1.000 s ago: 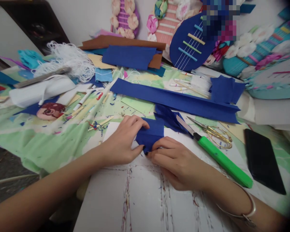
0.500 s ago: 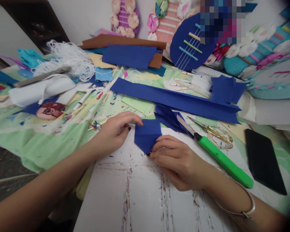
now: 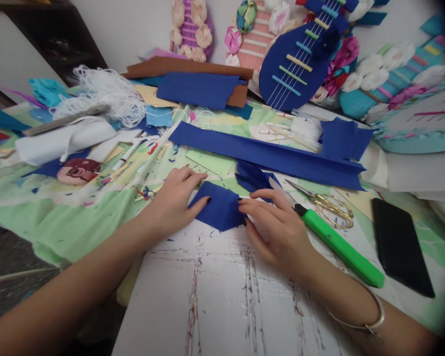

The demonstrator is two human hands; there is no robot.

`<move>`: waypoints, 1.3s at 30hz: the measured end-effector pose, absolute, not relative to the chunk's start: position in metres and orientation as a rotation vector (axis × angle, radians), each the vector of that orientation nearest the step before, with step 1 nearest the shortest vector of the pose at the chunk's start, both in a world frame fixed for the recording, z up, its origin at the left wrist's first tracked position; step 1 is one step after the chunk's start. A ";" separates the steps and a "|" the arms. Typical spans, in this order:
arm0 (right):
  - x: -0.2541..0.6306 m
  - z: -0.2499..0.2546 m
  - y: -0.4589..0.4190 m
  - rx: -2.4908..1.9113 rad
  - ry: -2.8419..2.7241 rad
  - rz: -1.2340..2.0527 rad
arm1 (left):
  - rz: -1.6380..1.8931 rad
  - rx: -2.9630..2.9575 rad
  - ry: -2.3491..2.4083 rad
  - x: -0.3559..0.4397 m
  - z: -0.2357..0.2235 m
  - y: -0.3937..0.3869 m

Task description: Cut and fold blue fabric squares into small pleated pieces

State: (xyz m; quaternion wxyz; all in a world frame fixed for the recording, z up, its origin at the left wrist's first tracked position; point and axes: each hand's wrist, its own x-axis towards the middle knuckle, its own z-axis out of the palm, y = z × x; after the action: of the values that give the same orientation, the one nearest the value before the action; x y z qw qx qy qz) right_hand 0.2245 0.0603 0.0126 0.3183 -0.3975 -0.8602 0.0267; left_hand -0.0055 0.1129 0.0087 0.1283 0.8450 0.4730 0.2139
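Note:
A small folded piece of blue crepe paper [image 3: 222, 205] lies on the white board [image 3: 163, 296] between my hands, with its lower edge coming to a blunt point. My left hand [image 3: 176, 202] has it by the left edge, thumb pressed on top and fingers stretched toward its upper corner. On the right edge are the curled fingertips of my right hand [image 3: 282, 237], with the thumb lower down. Just behind lies a crumpled blue paper piece [image 3: 250, 175]. Right of my right hand are a green-handled cutter knife [image 3: 341, 247] with its blade out and gold-handled scissors [image 3: 332, 207].
A long blue paper strip [image 3: 267, 151] crosses the table behind the board. A black phone-like slab [image 3: 402, 247] lies at right. White string [image 3: 111, 94] and a white glue gun [image 3: 66, 141] sit at left. Decorated paper instruments [image 3: 292, 69] lean against the wall.
The blue crepe paper has turned and now looks wider, its left corner under my left thumb. My right fingers moved from its bottom point to its right edge.

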 end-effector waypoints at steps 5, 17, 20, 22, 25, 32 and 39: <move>0.223 0.010 0.064 -1.328 -2.186 0.138 | 0.614 2.280 1.423 -0.007 0.009 0.115; 0.222 0.011 0.063 -1.165 -1.946 0.882 | 1.192 1.634 1.034 0.006 0.023 0.104; 0.223 0.012 0.064 -1.142 -1.836 0.869 | 1.173 1.553 0.995 0.007 0.024 0.103; 0.224 0.013 0.062 -1.133 -1.743 0.876 | 1.189 1.532 0.961 0.007 0.024 0.102; 0.225 0.016 0.059 -1.055 -1.688 0.975 | 1.232 1.517 0.928 0.007 0.024 0.102; 0.218 0.023 0.056 -0.986 -2.203 0.799 | 1.205 1.385 0.958 0.013 0.022 0.100; 0.216 0.021 0.058 -0.967 -2.153 0.810 | 1.264 1.523 1.000 0.016 0.014 0.100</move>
State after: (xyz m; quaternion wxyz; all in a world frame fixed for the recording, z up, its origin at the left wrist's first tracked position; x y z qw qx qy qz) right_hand 0.2162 0.0576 0.0209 0.3175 -0.3675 -0.8182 0.3076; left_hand 0.0161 0.1000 0.0141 0.4457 0.6148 0.4037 0.5102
